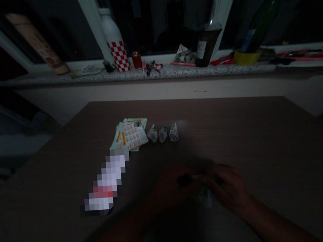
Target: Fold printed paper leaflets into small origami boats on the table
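The scene is very dark. My left hand [175, 188] and my right hand [227, 188] meet low over the brown table [263, 147], fingers pinched together on a small pale piece of paper [206, 198] between them. Three small folded paper shapes [162, 133] stand in a row farther back on the table. Left of them lies a fanned stack of printed colourful sheets [129, 135]. A long pixelated white and red object [108, 183] lies diagonally to the left of my left hand.
Behind the table runs a stone windowsill [136, 75] holding a white bottle with red checks [115, 41], a small red jar [136, 59], a dark bottle [206, 46], a green bottle [262, 18] in a yellow holder, pens and folded paper.
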Demonstrator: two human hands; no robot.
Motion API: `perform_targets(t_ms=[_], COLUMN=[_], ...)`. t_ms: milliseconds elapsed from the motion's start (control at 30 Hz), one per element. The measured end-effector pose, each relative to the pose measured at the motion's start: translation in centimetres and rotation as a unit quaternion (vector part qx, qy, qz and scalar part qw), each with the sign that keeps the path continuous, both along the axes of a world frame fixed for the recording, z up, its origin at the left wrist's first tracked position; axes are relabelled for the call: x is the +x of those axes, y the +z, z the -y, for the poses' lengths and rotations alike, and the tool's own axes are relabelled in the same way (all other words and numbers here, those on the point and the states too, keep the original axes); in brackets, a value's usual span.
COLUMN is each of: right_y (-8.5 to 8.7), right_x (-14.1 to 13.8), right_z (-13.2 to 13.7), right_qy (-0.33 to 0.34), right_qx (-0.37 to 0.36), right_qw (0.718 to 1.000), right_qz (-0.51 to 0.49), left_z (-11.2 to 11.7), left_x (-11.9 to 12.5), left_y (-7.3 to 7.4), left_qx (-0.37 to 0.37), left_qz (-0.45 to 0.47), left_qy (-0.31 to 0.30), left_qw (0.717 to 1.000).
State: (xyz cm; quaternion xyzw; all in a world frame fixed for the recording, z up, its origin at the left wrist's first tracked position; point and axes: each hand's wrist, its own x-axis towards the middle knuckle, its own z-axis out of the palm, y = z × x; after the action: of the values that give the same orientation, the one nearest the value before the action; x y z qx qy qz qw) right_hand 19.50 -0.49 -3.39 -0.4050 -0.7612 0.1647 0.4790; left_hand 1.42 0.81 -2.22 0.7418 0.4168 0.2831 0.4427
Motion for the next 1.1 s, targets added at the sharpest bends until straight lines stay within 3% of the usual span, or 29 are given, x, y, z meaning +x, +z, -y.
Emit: perform_targets(t_ms=[100, 200, 300, 733, 967, 1100], right_y=[-0.08, -0.02, 0.12, 0.26, 0.05, 0.13], right_x=[0.21, 0.39, 0.44, 0.22, 0.44, 0.53], right_z=[0.04, -0.01, -0.14, -0.31, -0.41, -0.4], right_qy=[-0.013, 0.022, 0.043, -0.011, 0.006, 0.016], right_qx=[-0.071, -0.167, -0.212, -0.178, -0.201, -0.226], right_qw=[0.995, 0.978, 0.965, 0.972, 0.967, 0.958], right_qz=[-0.071, -0.126, -0.149, -0.15, -0.155, -0.175], left_z=[-0.23, -0.48, -0.63, -0.53, -0.62, -0.64], left_x=[-0.18, -0.51, -0.69, -0.62, -0.68, -0.8], left_y=[0.3, 0.73, 0.85, 0.77, 0.92, 0.95], left_qx=[0.008, 0.027, 0.048, 0.034, 0.033, -0.006], left_qz=[0.021, 0.019, 0.021, 0.05, 0.054, 0.077], left_qy=[0.021, 0.027, 0.021, 0.074, 0.07, 0.068], left_qw=[1.0, 0.999, 0.998, 0.995, 0.996, 0.995])
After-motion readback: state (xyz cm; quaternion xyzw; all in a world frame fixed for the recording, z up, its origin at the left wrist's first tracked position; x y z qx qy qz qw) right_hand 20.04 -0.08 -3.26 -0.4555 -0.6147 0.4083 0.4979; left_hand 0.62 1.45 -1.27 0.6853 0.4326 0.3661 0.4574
